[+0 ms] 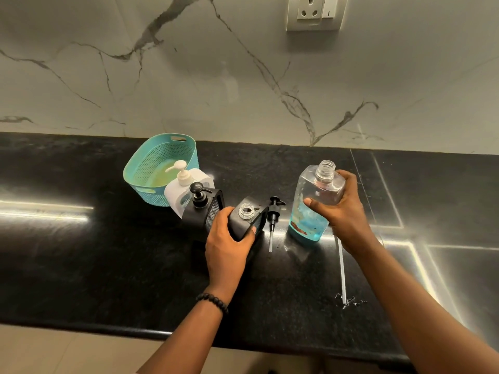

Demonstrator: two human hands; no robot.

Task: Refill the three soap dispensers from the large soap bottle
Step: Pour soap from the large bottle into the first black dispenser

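Observation:
The large clear soap bottle (pixel 313 201) stands upright on the black counter with no cap and a little blue soap at its bottom. My right hand (pixel 343 206) grips its right side. My left hand (pixel 229 244) holds a black dispenser (pixel 244 221) whose neck is uncovered. Its black pump (pixel 273 217) lies on the counter between that dispenser and the large bottle. To the left stands a second black dispenser (pixel 198 209) with its pump on. Behind it is a white dispenser (pixel 183 188) with a cream pump.
A teal perforated basket (pixel 151 163) sits at the back left, touching the white dispenser. The black stone counter (pixel 108 252) runs the full width, with its front edge near me. A marble wall with a socket plate (pixel 314 12) rises behind.

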